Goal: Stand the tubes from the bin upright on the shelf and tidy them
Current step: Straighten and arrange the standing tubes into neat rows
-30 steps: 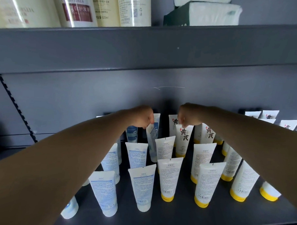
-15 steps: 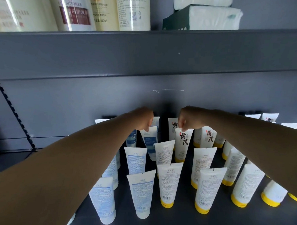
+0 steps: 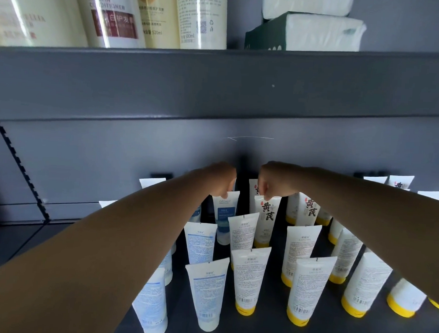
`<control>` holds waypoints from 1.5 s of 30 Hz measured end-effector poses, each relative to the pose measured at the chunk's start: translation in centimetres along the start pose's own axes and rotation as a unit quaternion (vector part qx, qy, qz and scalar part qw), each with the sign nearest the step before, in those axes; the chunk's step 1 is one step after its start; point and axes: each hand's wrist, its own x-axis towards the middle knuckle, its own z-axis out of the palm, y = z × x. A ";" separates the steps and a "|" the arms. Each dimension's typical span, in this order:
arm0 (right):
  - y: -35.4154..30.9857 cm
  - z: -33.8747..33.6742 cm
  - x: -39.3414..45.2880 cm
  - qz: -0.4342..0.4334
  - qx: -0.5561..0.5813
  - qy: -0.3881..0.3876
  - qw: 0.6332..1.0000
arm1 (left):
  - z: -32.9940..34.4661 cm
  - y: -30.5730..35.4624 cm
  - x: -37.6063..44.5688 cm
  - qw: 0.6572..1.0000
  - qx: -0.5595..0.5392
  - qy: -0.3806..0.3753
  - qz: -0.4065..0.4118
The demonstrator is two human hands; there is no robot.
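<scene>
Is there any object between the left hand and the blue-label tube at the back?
Nothing visible. The left hand already pinches the top edge of the blue-label tube; the white tubes in front stand lower, beside the forearm.

Both arms outstretched; left hand point(image 3: 220, 179), right hand point(image 3: 272, 180) curled, pinching.

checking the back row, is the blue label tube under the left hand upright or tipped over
Upright. The blue-label tube stands on its cap with its flat crimped end up, in line with its neighbours; the left hand pinches that top edge.
</scene>
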 end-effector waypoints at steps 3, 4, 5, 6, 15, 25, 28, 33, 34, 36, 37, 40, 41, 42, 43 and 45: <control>0.1 0.0 0.0 0.003 -0.012 -0.008 1.000 | 0.1 -0.1 0.0 1.000 -0.006 0.001 0.002; 0.2 0.0 0.0 0.003 -0.016 -0.009 1.000 | 0.1 -0.1 -0.1 1.000 -0.008 0.003 0.001; 0.2 0.1 0.0 0.003 -0.019 -0.010 1.000 | 0.2 -0.1 -0.2 1.000 -0.012 0.003 0.002; 0.3 0.1 0.0 0.004 -0.021 -0.010 1.000 | 0.2 -0.2 -0.3 1.000 -0.016 0.002 0.003; 0.1 0.3 0.0 0.019 -0.035 0.004 0.999 | 0.3 0.0 -0.4 0.999 -0.042 0.007 -0.006; 0.3 0.2 0.2 0.025 -0.049 0.001 0.998 | 0.3 0.1 0.3 0.997 -0.072 -0.007 -0.003; 0.3 0.3 0.4 0.023 -0.050 -0.003 0.998 | 0.2 0.2 0.5 0.997 -0.072 -0.013 0.001; 0.1 0.0 0.4 0.016 -0.048 -0.016 0.999 | 0.1 0.3 0.6 0.997 -0.069 -0.022 0.000; 0.0 0.0 0.3 0.014 -0.047 -0.017 0.999 | 0.1 0.3 0.5 0.997 -0.069 -0.022 -0.001; 0.1 0.0 0.2 0.014 -0.050 -0.020 0.998 | 0.0 0.3 0.4 0.997 -0.070 -0.022 0.000; 0.1 0.0 0.2 0.016 -0.053 -0.022 0.998 | 0.0 0.3 0.4 0.997 -0.072 -0.021 0.000; 0.1 -0.1 0.2 0.019 -0.050 -0.025 0.998 | 0.0 0.3 0.4 0.997 -0.077 -0.017 -0.002; 0.1 -0.1 0.2 0.018 -0.050 -0.026 0.998 | 0.0 0.3 0.4 0.997 -0.078 -0.016 -0.003; 0.1 -0.1 0.1 0.018 -0.049 -0.027 0.998 | -0.1 0.2 0.4 0.997 -0.078 -0.013 -0.004; 0.1 0.0 0.1 0.019 -0.048 -0.028 0.998 | -0.2 0.2 0.3 0.997 -0.079 -0.011 -0.005; 0.2 -0.2 0.0 0.023 -0.047 -0.031 0.998 | -0.6 0.0 0.1 0.997 -0.078 -0.004 -0.008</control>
